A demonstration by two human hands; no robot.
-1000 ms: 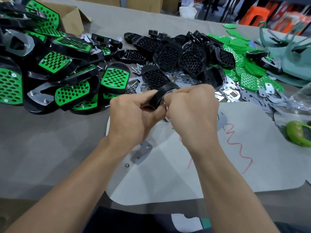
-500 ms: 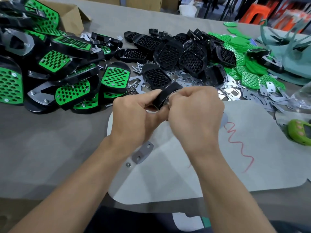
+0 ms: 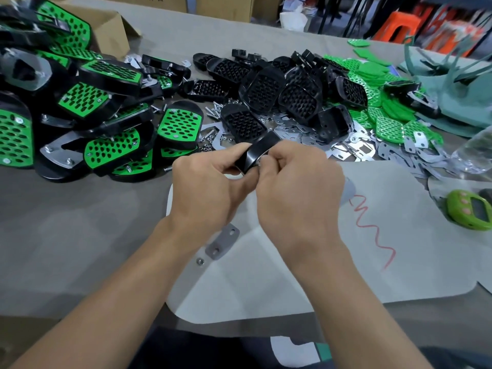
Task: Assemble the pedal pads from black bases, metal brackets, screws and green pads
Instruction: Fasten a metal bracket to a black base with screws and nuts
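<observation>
Tabletop (image 3: 66, 225): left hand (image 3: 210, 190), right hand (image 3: 298, 193) pinch black base (image 3: 259, 151).

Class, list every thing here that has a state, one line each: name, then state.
left hand, grips black base
right hand, pinches it too
black base, held up, tilted
metal bracket, loose on mat
finished pedal pads, piled at left
bare bases, heaped, no pads
cardboard box, flap open

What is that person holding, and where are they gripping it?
A black base, seen edge-on, held in both hands: the left hand grips its lower end, and the right hand pinches its rim opposite. Anything smaller between the fingers is hidden.
</observation>
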